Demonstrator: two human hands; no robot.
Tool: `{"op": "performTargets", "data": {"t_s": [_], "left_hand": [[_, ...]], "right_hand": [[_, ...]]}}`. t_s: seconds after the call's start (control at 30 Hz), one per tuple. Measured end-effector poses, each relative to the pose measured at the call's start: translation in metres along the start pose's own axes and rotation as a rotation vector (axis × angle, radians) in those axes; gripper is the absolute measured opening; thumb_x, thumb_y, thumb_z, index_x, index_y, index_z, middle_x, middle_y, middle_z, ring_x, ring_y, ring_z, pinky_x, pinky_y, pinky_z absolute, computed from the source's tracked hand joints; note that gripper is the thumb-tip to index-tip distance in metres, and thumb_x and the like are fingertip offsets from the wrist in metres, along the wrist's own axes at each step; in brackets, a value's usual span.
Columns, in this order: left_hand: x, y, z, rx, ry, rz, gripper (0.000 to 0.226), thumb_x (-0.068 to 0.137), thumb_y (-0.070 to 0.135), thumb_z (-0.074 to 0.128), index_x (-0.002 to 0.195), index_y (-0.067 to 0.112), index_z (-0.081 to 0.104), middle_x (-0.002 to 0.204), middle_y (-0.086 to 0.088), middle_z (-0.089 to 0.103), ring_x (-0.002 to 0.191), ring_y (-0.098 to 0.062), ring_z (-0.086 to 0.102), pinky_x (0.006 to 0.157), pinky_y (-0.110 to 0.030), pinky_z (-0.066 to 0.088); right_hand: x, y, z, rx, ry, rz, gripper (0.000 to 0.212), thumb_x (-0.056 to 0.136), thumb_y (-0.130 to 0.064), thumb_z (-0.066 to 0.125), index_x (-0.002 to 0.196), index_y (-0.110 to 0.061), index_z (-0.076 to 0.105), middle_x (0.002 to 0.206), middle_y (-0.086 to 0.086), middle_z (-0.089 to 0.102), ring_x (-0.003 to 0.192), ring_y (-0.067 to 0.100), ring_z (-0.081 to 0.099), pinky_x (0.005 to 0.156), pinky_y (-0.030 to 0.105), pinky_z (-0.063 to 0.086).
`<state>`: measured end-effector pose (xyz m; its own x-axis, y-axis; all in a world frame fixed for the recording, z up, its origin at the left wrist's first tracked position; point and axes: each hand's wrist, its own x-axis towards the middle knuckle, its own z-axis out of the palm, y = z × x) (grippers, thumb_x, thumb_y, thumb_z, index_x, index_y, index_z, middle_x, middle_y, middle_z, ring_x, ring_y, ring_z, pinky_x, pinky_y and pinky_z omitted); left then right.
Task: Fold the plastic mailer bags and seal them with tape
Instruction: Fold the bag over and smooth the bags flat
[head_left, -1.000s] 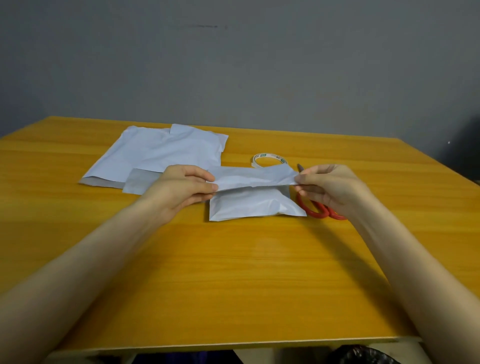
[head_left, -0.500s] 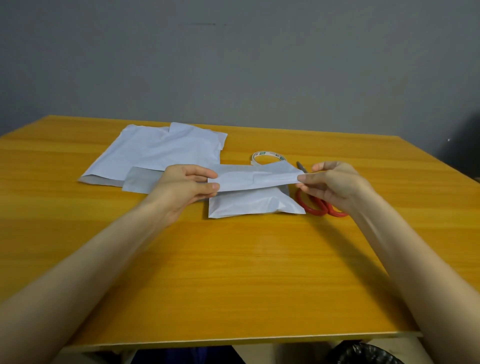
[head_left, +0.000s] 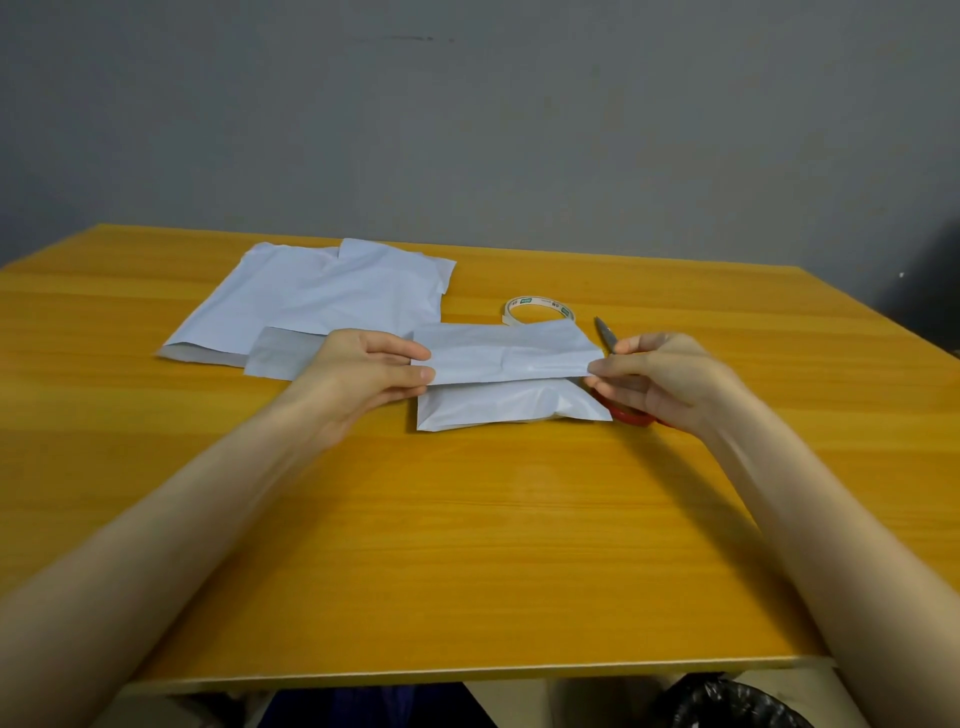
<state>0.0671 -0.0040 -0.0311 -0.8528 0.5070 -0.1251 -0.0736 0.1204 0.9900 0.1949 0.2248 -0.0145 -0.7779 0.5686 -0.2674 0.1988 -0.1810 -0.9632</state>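
Observation:
A white plastic mailer bag (head_left: 509, 384) lies at the middle of the wooden table (head_left: 467, 545), its top flap folded toward me over the filled lower part. My left hand (head_left: 363, 379) pinches the flap's left end. At the flap's right end my right hand (head_left: 660, 379) pinches the corner. A roll of clear tape (head_left: 540, 309) sits just behind the bag. Red-handled scissors (head_left: 623, 410) lie under my right hand, their blade tip showing beyond my fingers.
A stack of flat white mailer bags (head_left: 311, 301) lies at the back left, with a grey flap sticking out beside my left hand. A black bin bag (head_left: 727, 701) shows below the table's front edge at right.
The folded flap has been drawn a little further toward me over the bag. Both hands keep their pinch on its ends and have barely shifted.

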Motion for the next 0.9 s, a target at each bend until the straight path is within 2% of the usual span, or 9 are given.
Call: {"op": "performTargets", "data": {"t_s": [0.13, 0.17, 0.27, 0.37, 0.43, 0.5, 0.7, 0.9], "left_hand": [[0.0, 0.001, 0.0, -0.017, -0.006, -0.018, 0.017, 0.078, -0.004, 0.067, 0.09, 0.008, 0.066, 0.101, -0.013, 0.067, 0.083, -0.015, 0.067, 0.068, -0.017, 0.057], [0.0, 0.001, 0.0, -0.015, -0.009, -0.02, 0.017, 0.078, -0.004, 0.067, 0.089, 0.009, 0.066, 0.101, -0.013, 0.067, 0.084, -0.016, 0.067, 0.069, -0.018, 0.057], [0.0, -0.001, -0.001, 0.008, -0.008, -0.03, 0.017, 0.077, -0.002, 0.069, 0.088, 0.011, 0.067, 0.101, -0.013, 0.067, 0.086, -0.016, 0.068, 0.071, -0.02, 0.057], [-0.001, -0.002, -0.001, 0.008, -0.01, -0.039, 0.017, 0.077, -0.002, 0.069, 0.088, 0.011, 0.066, 0.102, -0.013, 0.067, 0.086, -0.017, 0.068, 0.07, -0.019, 0.057], [-0.002, -0.003, -0.001, 0.012, -0.011, -0.044, 0.017, 0.077, -0.003, 0.069, 0.088, 0.01, 0.067, 0.101, -0.013, 0.067, 0.085, -0.017, 0.068, 0.069, -0.018, 0.057], [-0.002, -0.004, -0.001, 0.02, -0.009, -0.044, 0.018, 0.077, -0.003, 0.069, 0.09, 0.009, 0.066, 0.097, -0.012, 0.067, 0.083, -0.016, 0.068, 0.067, -0.017, 0.057], [-0.003, -0.007, 0.001, 0.077, -0.015, -0.059, 0.019, 0.076, -0.004, 0.071, 0.09, 0.007, 0.066, 0.09, -0.009, 0.067, 0.081, -0.016, 0.068, 0.065, -0.016, 0.057], [-0.004, -0.007, 0.001, 0.157, -0.006, -0.077, 0.02, 0.074, -0.004, 0.072, 0.089, 0.007, 0.065, 0.093, -0.013, 0.068, 0.082, -0.018, 0.068, 0.064, -0.019, 0.057]], "right_hand": [[-0.001, 0.0, 0.0, 0.024, -0.037, -0.006, 0.017, 0.078, 0.005, 0.068, 0.076, -0.007, 0.056, 0.073, 0.011, 0.072, 0.062, 0.018, 0.071, 0.052, 0.021, 0.055], [-0.001, 0.0, 0.0, 0.026, -0.045, -0.003, 0.013, 0.078, -0.001, 0.07, 0.08, -0.006, 0.058, 0.076, 0.01, 0.073, 0.064, 0.018, 0.071, 0.053, 0.021, 0.055], [-0.001, 0.0, 0.001, 0.015, -0.037, 0.007, 0.021, 0.076, -0.013, 0.074, 0.091, -0.005, 0.061, 0.086, 0.011, 0.073, 0.067, 0.018, 0.072, 0.056, 0.022, 0.057], [-0.002, 0.002, 0.002, -0.019, -0.038, -0.007, 0.016, 0.076, -0.002, 0.072, 0.076, -0.007, 0.057, 0.075, 0.01, 0.072, 0.062, 0.016, 0.071, 0.057, 0.021, 0.058], [-0.002, 0.004, 0.002, -0.029, -0.007, -0.017, 0.022, 0.075, 0.008, 0.07, 0.075, -0.007, 0.054, 0.069, 0.011, 0.07, 0.061, 0.017, 0.071, 0.056, 0.022, 0.058], [-0.002, 0.005, 0.003, -0.028, 0.007, -0.027, 0.026, 0.074, 0.012, 0.069, 0.077, -0.007, 0.052, 0.071, 0.014, 0.067, 0.06, 0.017, 0.071, 0.056, 0.022, 0.058], [-0.005, 0.006, 0.006, -0.149, 0.023, -0.071, 0.028, 0.075, 0.011, 0.07, 0.077, -0.007, 0.05, 0.074, 0.015, 0.064, 0.057, 0.016, 0.068, 0.054, 0.02, 0.057], [-0.005, 0.006, 0.011, -0.351, 0.077, -0.112, 0.029, 0.074, 0.0, 0.076, 0.073, -0.012, 0.05, 0.065, 0.01, 0.066, 0.046, 0.008, 0.064, 0.046, 0.018, 0.051]]}}
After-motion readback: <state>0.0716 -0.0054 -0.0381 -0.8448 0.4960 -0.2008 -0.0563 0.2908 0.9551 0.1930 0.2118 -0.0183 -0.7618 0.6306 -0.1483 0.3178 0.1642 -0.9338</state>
